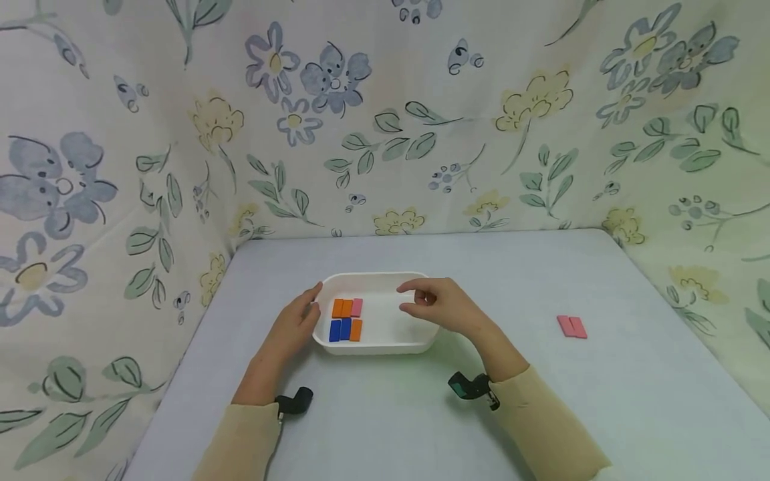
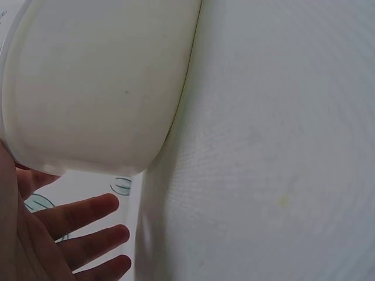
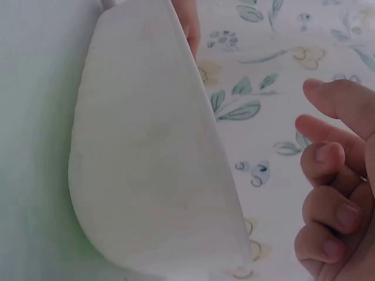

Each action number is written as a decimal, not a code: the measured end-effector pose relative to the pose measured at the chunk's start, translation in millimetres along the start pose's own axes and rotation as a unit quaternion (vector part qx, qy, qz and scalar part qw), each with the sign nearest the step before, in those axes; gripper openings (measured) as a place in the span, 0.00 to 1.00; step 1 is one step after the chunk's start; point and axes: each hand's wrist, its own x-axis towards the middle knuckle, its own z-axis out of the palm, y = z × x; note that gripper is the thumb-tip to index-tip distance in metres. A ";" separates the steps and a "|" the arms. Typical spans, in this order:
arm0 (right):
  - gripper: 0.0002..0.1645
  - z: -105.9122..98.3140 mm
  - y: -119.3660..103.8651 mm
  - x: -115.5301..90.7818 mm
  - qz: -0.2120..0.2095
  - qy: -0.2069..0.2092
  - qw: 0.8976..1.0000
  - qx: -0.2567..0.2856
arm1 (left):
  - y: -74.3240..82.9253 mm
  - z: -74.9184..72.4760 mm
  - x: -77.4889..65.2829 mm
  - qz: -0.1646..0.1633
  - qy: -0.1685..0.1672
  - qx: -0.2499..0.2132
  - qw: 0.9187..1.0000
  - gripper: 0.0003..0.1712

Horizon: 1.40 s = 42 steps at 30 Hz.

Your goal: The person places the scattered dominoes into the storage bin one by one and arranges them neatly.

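Observation:
A shallow white tray [image 1: 394,348] stands on the table. In its left half lie small flat tiles in two rows: orange tiles [image 1: 337,308] and a pink tile [image 1: 357,308] behind, blue tiles [image 1: 335,331] and another orange one in front. My left hand [image 1: 296,321] is at the tray's left end, fingertips right at the rim; the left wrist view shows several fingers spread and fairly straight beside the tray wall. Over the tray's right end hovers my right hand [image 1: 442,307], thumb and forefinger apart with nothing between them, the other fingers curled in.
Two pink tiles [image 1: 571,327] lie side by side on the white table [image 1: 493,267], well to the right of the tray. A flowered curtain [image 1: 385,133] hangs behind the table and along both its sides. Each wrist wears a small dark camera.

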 end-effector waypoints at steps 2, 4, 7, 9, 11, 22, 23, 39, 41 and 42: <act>0.17 -6.6 3.2 -4.4 0.003 0.003 1.000 0.009 | 0.1 0.8 -0.1 -0.003 -0.001 -0.001 1.000 0.32; 0.17 -13.3 6.9 -9.7 0.008 0.006 1.000 0.011 | 0.5 1.4 -0.4 -0.005 -0.001 -0.002 1.000 0.32; 0.17 -22.7 14.6 -18.9 0.018 0.013 1.000 0.010 | 1.3 1.7 -0.3 -0.003 -0.001 0.000 1.000 0.32; 0.18 -28.8 19.7 -25.6 0.025 0.020 0.999 0.010 | 2.1 1.5 0.2 0.001 -0.002 0.002 1.000 0.31; 0.19 -34.9 25.1 -32.2 0.032 0.028 0.999 0.013 | 2.8 1.3 1.1 0.002 -0.003 0.002 1.000 0.31; 0.21 -82.8 52.1 -68.0 0.064 0.079 0.995 -0.007 | 4.4 1.5 1.6 -0.004 -0.011 -0.004 1.000 0.31; 0.22 -88.1 54.2 -71.3 0.064 0.083 0.994 -0.013 | 3.9 2.5 1.0 -0.006 -0.012 -0.007 1.000 0.31; 0.25 -144.0 87.6 -101.2 0.141 0.034 0.988 -0.051 | 4.3 2.3 0.8 -0.013 0.000 -0.010 1.000 0.32; 0.25 -149.5 93.2 -105.7 0.154 0.027 0.986 -0.053 | 3.3 2.6 0.9 -0.010 0.000 -0.008 1.000 0.32; 0.26 -152.1 96.1 -108.2 0.162 0.025 0.985 -0.056 | 2.9 3.0 1.0 -0.009 0.000 -0.006 1.000 0.32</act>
